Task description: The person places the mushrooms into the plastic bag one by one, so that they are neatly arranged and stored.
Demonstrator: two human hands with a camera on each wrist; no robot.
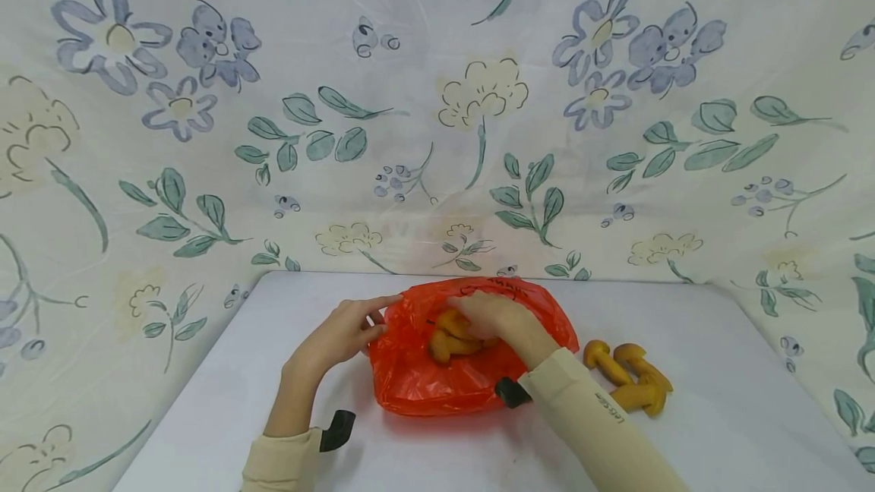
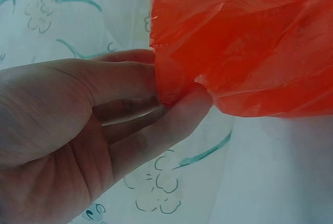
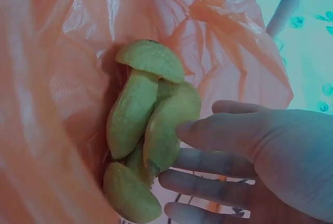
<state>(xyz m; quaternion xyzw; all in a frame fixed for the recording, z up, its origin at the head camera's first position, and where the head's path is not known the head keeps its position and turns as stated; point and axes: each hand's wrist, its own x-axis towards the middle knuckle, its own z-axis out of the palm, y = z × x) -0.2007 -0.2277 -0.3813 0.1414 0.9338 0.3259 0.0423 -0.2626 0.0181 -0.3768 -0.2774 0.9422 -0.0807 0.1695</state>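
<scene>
A red plastic bag [image 1: 437, 389] lies on the white table, its mouth spread open. Several yellow-brown mushrooms [image 3: 130, 115] are piled inside it. My left hand [image 1: 342, 334] is at the bag's left edge; the left wrist view has its thumb and fingers pinching the red film [image 2: 250, 52]. Inside the bag's mouth is my right hand [image 1: 494, 315], beside the pile. Its fingers are mostly straight, and the thumb [image 3: 200, 130] appears to touch one mushroom in the right wrist view. None of the mushrooms looks gripped.
Right of the bag, three more mushrooms [image 1: 637, 395] lie close together on the table [image 1: 738, 416], partly behind the right sleeve [image 1: 601, 424]. A floral-patterned cloth [image 1: 424, 127] rises behind the table and along both sides.
</scene>
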